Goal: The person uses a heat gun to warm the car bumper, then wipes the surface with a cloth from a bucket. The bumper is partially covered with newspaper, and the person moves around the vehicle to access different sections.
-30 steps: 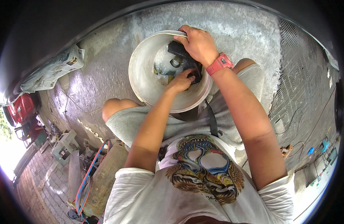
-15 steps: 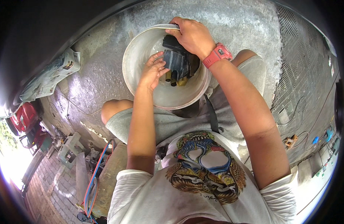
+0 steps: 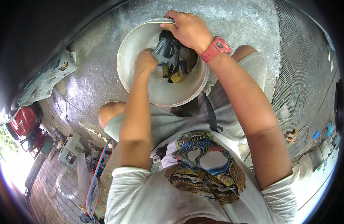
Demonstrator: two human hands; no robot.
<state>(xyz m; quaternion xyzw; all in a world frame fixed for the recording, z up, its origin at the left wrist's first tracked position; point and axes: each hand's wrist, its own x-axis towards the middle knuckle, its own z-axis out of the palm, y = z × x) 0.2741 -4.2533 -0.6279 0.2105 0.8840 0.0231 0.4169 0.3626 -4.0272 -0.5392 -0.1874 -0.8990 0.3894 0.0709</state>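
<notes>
Between my bent knees, a pale round plastic bucket [image 3: 136, 87] tips so that its inside faces me. My right hand [image 3: 188, 31], with a red watch [image 3: 216, 49] at the wrist, is closed over the far rim. Down inside the bucket is my left hand [image 3: 145, 61], near the left wall with its fingers curled. Its fingertips are mostly hidden, so what they hold cannot be made out. Beside it lie a dark, shiny plastic-like piece [image 3: 164, 48] and several short handle-like pieces, black and olive-yellow [image 3: 177, 75]. Water seems to cover the bucket's bottom.
Folded newspaper [image 3: 48, 80] lies at the left. Blue and orange hoses [image 3: 92, 179] run at lower left, near a grey metal machine part [image 3: 70, 149] and a red vehicle [image 3: 24, 121]. A textured mat [image 3: 302, 71] with thin cables covers the right side.
My left hand has moved left and deeper into the bucket, away from the dark piece, and its spread fingers have curled. The bucket and my right hand have shifted slightly left and away from me.
</notes>
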